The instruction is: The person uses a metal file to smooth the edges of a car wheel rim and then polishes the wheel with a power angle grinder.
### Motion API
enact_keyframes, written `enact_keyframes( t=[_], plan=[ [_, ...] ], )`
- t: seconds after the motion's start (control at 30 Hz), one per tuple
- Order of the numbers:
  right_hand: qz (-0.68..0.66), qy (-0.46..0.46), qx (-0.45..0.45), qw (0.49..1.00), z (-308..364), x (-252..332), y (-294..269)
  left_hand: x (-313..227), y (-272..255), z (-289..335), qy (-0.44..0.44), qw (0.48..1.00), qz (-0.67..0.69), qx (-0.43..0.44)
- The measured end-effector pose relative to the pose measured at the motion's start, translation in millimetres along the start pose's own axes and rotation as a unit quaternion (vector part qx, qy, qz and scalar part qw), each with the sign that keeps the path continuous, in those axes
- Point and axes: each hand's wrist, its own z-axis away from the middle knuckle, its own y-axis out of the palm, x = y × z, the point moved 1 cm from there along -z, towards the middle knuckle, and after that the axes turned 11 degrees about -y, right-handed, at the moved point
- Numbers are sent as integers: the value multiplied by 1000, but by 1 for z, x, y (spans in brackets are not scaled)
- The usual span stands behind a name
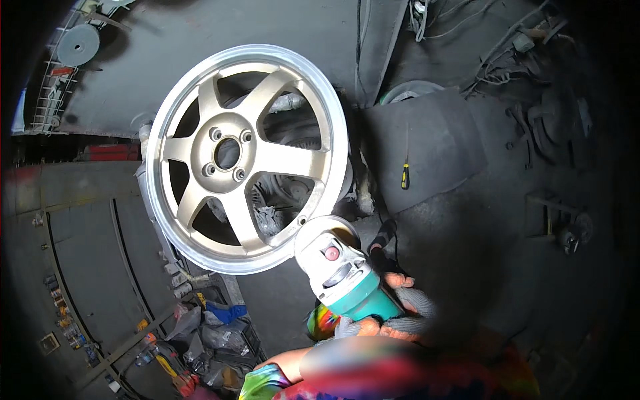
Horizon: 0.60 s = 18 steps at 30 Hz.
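A teal and silver angle grinder is gripped from below by both hands, which wear grey and orange work gloves. My left hand closes round the lower part of its teal body. My right hand is wrapped on its right side, near a black handle; some of its fingers are hidden. The grinder's round disc lies at the lower right rim of a car wheel rim; whether they touch is unclear. This wheel has bronze-coloured spokes and a bright bare-metal lip, and stands tilted on a support mostly hidden behind it.
A yellow and black screwdriver lies on a grey sheet to the right. Wire racks with a grey disc are at upper left. Plastic bags and clutter fill the lower left. Cables hang at upper right.
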Motion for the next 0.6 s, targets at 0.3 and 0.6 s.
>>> enact_keyframes(
  t=[0.3,0.6],
  plan=[
    [53,-118,47,991,7,-1,8,6,-29,7,-6,1000,16,18],
    [-77,17,30,996,20,-10,12,11,-35,5,0,999,21,30]
  ],
)
